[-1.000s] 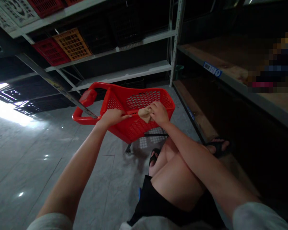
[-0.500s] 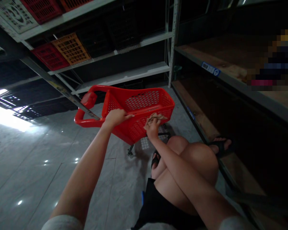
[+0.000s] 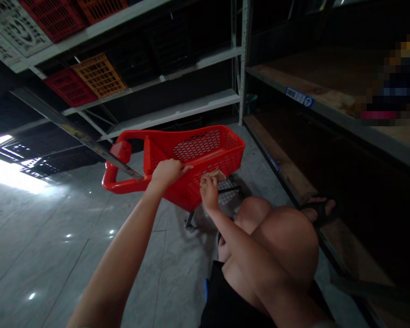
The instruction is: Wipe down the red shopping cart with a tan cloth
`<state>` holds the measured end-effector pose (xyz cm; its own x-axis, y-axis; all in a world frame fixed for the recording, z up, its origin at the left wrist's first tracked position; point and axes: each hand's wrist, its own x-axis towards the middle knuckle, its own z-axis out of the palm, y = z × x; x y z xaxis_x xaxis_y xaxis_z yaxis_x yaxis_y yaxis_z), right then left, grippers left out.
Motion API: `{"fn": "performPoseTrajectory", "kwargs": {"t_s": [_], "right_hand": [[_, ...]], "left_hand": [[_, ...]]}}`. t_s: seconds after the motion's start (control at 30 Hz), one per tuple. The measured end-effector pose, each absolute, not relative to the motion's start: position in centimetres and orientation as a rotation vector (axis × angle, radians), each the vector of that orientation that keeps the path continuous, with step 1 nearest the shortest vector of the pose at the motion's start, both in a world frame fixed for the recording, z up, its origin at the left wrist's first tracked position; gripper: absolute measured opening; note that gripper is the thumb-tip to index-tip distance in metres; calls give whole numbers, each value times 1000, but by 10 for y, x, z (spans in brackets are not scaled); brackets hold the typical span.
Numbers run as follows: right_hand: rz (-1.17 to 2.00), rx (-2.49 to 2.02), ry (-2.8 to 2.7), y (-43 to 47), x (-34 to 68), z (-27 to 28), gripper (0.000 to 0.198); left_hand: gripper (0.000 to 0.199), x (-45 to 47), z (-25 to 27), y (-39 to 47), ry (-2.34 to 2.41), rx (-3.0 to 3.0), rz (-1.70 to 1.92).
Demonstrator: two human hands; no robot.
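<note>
Head view: your left hand [image 3: 167, 172] is on the near rim of the red cart [image 3: 188, 187], thumb stretched along it; you can't tell whether the hidden fingers grip. At its three o'clock, your right hand [image 3: 210, 193] pinches the tan cloth [image 3: 217, 175], which looks to be against the cart's outer near wall. So that wall's in hand now; how much is done or left doesn't show. Yellow crate [image 3: 100, 75] at ten o'clock.
</note>
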<state>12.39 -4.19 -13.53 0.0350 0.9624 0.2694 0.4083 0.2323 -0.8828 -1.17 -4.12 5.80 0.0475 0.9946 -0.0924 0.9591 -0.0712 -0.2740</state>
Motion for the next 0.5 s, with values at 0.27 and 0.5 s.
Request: {"fn": "performPoseTrajectory", "kwargs": {"t_s": [0.27,0.5], "right_hand": [[694,-1336,-1324,-21,118,-104,32],[716,-1228,-1619,-56,107,-119,43]], "left_hand": [[81,-9,58,-44,-2031,-2154,383],[77,-3,57,-45,-2037,-2119,419]]}}
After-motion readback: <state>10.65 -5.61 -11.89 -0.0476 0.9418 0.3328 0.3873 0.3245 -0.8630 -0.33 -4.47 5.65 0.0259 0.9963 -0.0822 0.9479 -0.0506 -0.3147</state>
